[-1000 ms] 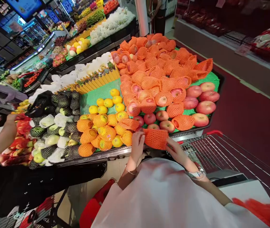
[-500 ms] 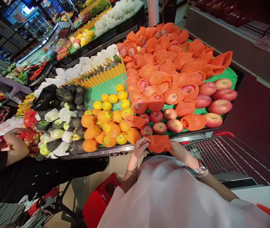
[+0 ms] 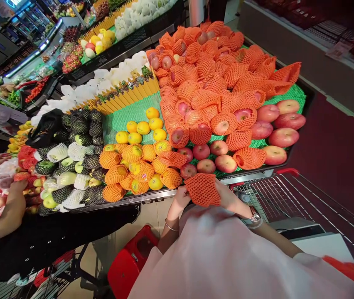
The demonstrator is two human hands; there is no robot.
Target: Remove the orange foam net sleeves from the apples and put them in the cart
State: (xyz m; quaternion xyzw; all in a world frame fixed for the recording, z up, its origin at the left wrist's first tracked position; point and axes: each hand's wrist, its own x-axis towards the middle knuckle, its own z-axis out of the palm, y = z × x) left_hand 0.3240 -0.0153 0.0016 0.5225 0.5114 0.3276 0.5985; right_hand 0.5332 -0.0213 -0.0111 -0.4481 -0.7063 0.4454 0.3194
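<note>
An orange foam net sleeve (image 3: 203, 189) is stretched between my two hands, just in front of the display's front edge. My left hand (image 3: 180, 198) is closed on its left side, with the fingertips partly behind the net. At its right side my right hand (image 3: 228, 197) grips it, the fingers mostly hidden by the sleeve. Whether anything is inside the sleeve I cannot tell. Right beyond it lie bare red apples (image 3: 206, 166) on a green mat. Behind these is a large heap of apples in orange net sleeves (image 3: 214, 79).
Oranges (image 3: 139, 172), some in nets, lie left of the apples. A wire shopping cart (image 3: 314, 199) stands at my right, a red stool (image 3: 130, 265) below at left. Further left, a co-worker's hands (image 3: 15, 199) reach over other fruit. A metal rail (image 3: 161, 194) edges the display.
The net sleeve has been pulled wider and now faces me flat, its lower edge hanging down. Both my hands stay at its sides. The person at left now has both hands over the fruit.
</note>
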